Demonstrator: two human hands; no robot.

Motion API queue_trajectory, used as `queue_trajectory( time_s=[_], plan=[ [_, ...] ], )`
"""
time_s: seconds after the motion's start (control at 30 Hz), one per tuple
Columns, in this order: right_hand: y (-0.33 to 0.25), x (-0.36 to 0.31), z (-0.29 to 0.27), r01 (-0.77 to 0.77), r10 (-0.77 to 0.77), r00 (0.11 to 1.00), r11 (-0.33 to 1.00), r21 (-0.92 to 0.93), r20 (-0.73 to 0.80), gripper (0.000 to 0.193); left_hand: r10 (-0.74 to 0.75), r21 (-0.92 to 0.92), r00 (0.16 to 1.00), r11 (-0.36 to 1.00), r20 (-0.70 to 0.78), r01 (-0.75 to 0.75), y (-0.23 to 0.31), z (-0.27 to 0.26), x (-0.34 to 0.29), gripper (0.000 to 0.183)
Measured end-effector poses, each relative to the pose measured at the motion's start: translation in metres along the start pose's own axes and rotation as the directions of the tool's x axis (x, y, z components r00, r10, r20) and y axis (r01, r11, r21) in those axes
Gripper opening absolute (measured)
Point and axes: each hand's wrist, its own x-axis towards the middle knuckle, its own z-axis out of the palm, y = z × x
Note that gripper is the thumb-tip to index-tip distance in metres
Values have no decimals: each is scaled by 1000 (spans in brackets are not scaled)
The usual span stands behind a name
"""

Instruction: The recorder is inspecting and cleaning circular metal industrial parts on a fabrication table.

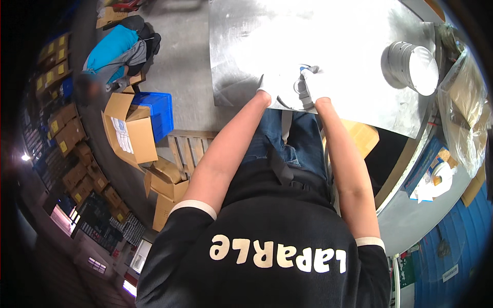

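Observation:
Both of my hands wear white gloves and are at the near edge of a shiny metal table (230, 56), where glare washes out much of their outline. My right hand (317, 84) is closed around a small grey-and-white thing with a ring-shaped part (300, 87) and a bit of blue near its top; its kind is unclear. Just left of it, my left hand (271, 84) is close to the same thing, its fingers lost in the brightness. Below the table edge, a grey strap (280, 164) hangs in front of my jeans.
A stack of round, white, ribbed pieces (413, 68) stands on the table's right. Clear plastic bags (465, 110) are beyond it. On the left are an open carton (138, 141), a blue crate (163, 115), a wooden pallet (186, 149) and a bent-over person (115, 49).

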Motion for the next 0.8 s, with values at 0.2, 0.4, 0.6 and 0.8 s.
queue_trajectory(
  time_s=[0.2, 0.4, 0.6, 0.8],
  plan=[
    [-10, -19, -3, 116, -141, 980, 979, -169, -140, 19, 56, -41, 998, 998, -13, -56, 10, 10, -10, 44],
    [6, -15, -3, 26, -26, 998, 1000, -3, -59, 20, 71, -11, 997, 997, 11, -71, 5, 5, -6, 42],
    [-22, -23, -3, 29, -27, 999, 997, 75, -30, 18, 125, 100, 992, 987, 20, -126, -3, -7, -2, 38],
    [-11, -18, -5, 57, -56, 998, 993, 107, -18, 14, 182, 145, 983, 972, 20, -183, -11, -1, 6, 38]
  ],
)
